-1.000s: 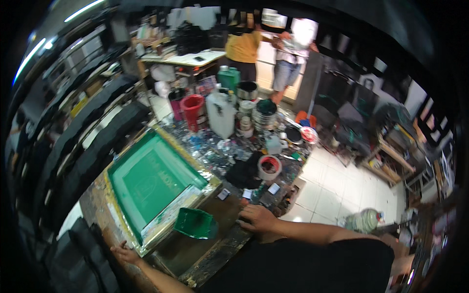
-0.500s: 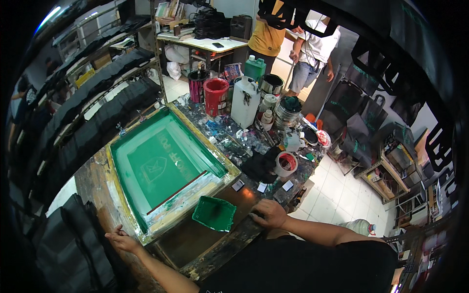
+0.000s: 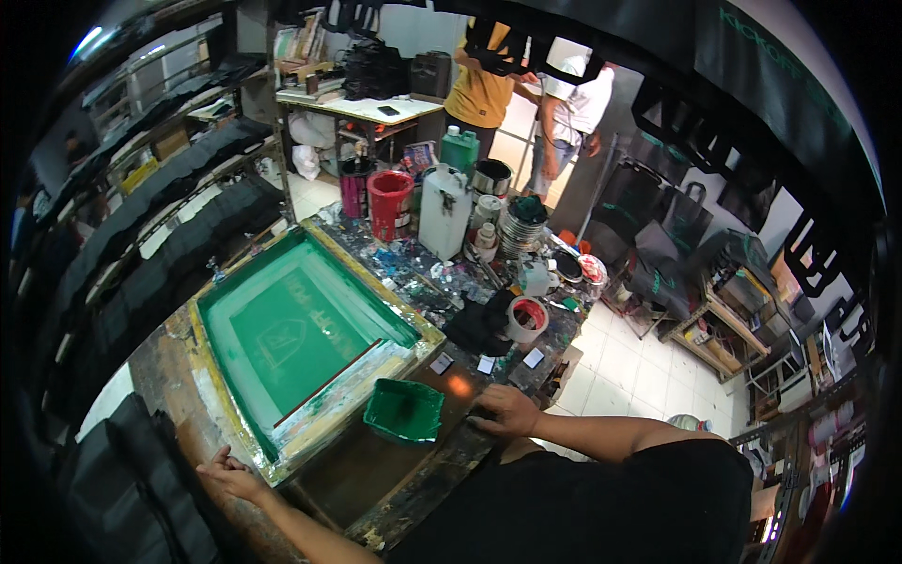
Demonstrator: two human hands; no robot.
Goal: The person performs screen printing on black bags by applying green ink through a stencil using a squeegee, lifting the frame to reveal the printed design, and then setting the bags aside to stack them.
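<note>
Left hand (image 3: 233,477), half-open by the frame (image 3: 348,387), and loosely curled right hand (image 3: 507,411), probably bracing on the bench (image 3: 434,470), are holding nothing visible.

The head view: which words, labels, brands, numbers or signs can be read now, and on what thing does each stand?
I do not copy wording; this is where it stands.
Screen: pale, faint lettering beside a shield outline.
Hanging bag, upper right: green lettering, large enough to read in part.
Black bags, right background: green marks, too small to read.
White squares: any print is too small to tell.
</note>
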